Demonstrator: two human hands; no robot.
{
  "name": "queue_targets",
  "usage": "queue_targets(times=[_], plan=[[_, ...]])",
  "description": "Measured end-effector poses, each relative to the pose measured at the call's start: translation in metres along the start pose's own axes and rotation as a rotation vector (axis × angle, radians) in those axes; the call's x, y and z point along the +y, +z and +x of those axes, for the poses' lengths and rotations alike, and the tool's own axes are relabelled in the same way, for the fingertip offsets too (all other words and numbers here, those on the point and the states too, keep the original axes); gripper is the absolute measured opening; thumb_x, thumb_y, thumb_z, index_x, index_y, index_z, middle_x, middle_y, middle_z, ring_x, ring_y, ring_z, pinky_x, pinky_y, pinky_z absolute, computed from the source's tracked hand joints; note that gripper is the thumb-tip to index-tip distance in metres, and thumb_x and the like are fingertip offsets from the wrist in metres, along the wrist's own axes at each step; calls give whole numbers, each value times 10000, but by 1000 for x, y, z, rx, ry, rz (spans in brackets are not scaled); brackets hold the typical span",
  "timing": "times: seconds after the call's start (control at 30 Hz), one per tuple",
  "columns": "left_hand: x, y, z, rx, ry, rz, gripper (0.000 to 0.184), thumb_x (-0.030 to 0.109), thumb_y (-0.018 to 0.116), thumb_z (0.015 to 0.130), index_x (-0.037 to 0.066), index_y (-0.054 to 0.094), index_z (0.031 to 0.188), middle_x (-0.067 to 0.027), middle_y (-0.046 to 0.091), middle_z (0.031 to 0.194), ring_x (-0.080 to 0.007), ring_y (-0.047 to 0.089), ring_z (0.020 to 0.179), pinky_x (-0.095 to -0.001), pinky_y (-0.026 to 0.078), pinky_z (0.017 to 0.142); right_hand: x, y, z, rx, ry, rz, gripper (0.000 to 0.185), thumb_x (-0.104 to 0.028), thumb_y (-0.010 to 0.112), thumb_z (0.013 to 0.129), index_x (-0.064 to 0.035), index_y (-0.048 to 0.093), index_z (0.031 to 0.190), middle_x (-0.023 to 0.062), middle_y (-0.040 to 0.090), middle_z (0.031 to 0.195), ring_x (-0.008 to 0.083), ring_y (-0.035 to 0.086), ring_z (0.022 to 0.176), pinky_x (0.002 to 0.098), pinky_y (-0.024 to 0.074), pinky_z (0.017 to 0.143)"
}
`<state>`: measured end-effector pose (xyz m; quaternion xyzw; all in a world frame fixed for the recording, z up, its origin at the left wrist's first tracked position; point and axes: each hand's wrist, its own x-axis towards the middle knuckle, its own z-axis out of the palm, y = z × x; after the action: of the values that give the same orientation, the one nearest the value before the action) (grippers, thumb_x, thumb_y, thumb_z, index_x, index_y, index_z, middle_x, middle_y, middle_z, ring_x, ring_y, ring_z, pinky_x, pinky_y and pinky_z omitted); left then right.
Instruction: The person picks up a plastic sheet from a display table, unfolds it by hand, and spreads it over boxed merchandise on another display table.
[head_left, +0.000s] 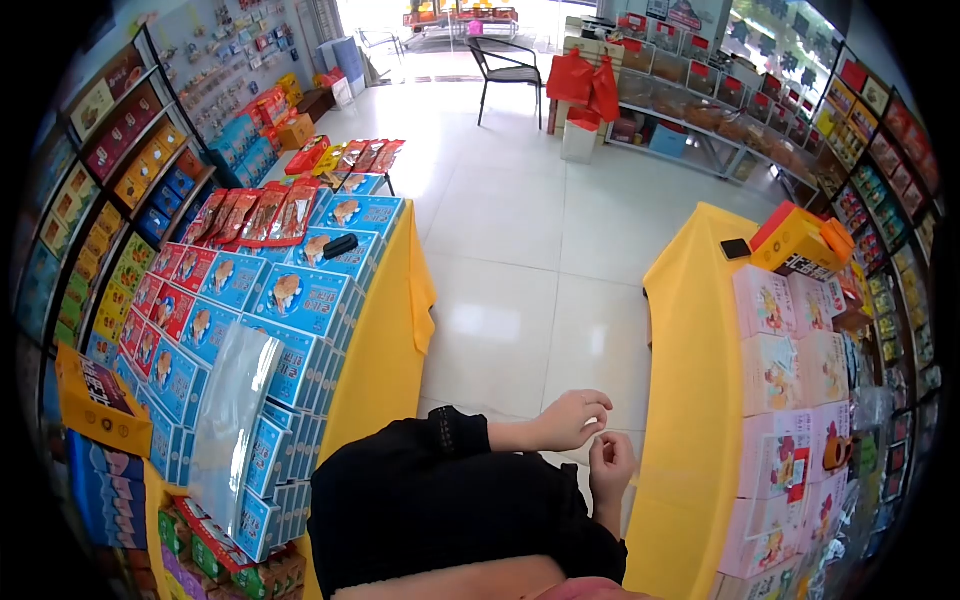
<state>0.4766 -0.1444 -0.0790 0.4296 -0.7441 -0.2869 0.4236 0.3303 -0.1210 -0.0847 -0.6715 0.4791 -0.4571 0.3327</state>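
Note:
My left hand (568,420) is held out over the aisle, its fingers loosely bent and apart, with nothing visible in it. Just beside and below it, my right hand (612,466) is curled closed, and I see no object in its fingers. The two hands are close together, nearly touching. Nearest on the right is the yellow cloth (685,400) of a display table. To the left stand stacked blue boxes (310,300) with a clear plastic bag (235,410) lying over them.
Red packets (270,212) and a black object (341,246) lie on the left stacks. Pink boxes (770,370), a phone-like black object (735,249) and a yellow box (800,240) sit on the right table. A chair (508,75) stands ahead on the tiled floor (500,210).

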Motion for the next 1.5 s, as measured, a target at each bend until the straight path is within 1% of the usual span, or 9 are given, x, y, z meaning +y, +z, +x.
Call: queue_targets(times=[0.17,0.23,0.4,0.47,0.77,0.93,1.1,1.2,1.5], plan=[[8,5,-10,4,47,-66,60,37,535,687,23,489,723,-112,534,902,-295,516,783,-359,417,684,5,4,-1,58,36,23,59,-20,554,710,-16,495,705,21,442,631,81,354,473,214,290,429],[0,6,-10,-48,-48,39,60,46,535,691,27,491,727,-105,534,895,-292,512,758,-362,412,666,0,3,-2,24,31,-4,56,-21,552,712,-16,496,706,21,443,632,80,353,471,213,289,428],[6,4,-8,-51,-1,43,62,67,534,702,34,488,728,-97,536,840,-288,509,723,-366,410,632,8,1,0,33,85,-12,52,-20,548,725,-26,497,720,-6,429,622,57,344,495,190,284,451],[5,5,-9,-42,7,35,57,70,531,707,36,488,722,-95,537,819,-287,509,713,-365,411,625,10,4,-2,9,51,17,45,-30,548,716,-19,505,713,35,454,639,86,355,462,218,287,425],[3,-1,-4,-54,-86,47,52,70,513,720,41,485,753,-108,516,775,-310,495,683,-388,389,591,-6,9,-3,38,55,-6,50,-44,556,709,-28,511,724,42,484,652,107,380,473,228,316,437],[6,6,-8,-71,-7,-33,57,71,520,717,46,484,755,-110,521,787,-314,491,704,-383,391,606,-2,0,0,28,94,-44,50,-54,553,709,-36,524,745,51,515,679,127,404,478,236,338,443],[0,4,-4,-68,-115,19,56,66,527,714,40,494,752,-110,529,810,-310,503,732,-368,403,622,-3,0,-2,-45,51,-83,68,-98,557,714,-44,535,751,55,531,687,147,424,483,246,352,452],[9,5,-5,-100,-38,-56,53,58,532,711,36,497,743,-111,531,808,-305,510,746,-359,410,641,0,-5,1,13,123,-63,64,-93,557,715,-45,539,752,52,529,684,145,422,478,244,350,448],[15,1,-1,-109,-58,-66,42,50,535,711,30,503,729,-114,529,793,-305,511,742,-354,414,645,2,-9,3,-38,131,-23,64,-87,558,717,-40,543,757,51,506,656,130,416,483,238,346,452]])
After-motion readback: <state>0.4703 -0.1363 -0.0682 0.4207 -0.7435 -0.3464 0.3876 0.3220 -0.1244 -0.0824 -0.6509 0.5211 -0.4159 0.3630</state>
